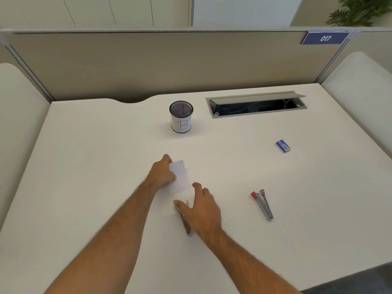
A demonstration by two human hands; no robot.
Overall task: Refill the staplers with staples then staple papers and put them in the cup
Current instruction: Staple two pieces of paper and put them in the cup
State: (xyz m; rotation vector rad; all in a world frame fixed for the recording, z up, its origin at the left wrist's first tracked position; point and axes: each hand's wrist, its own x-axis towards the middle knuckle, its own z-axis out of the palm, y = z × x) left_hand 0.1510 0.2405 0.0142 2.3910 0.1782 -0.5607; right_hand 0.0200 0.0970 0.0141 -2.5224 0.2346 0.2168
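The left hand (162, 171) pinches a small paper (180, 177) just above the white worktop (84, 166), and the right hand (200, 211), fingers loosely spread, rests over a dark stapler (186, 224) whose long axis runs twelve to six. The mesh cup (181, 116) stands at twelve o'clock from the paper, well apart; a red stapler (263, 203) and a blue staple box (283, 146) lie out toward three, inside a grey-partitioned cubicle.

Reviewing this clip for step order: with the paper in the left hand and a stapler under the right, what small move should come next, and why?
Probably lift the stapler with the right hand toward the paper. The left hand already grips the paper, and the right hand's fingers are only spread over the stapler, not visibly gripping it. The mesh cup waits behind.
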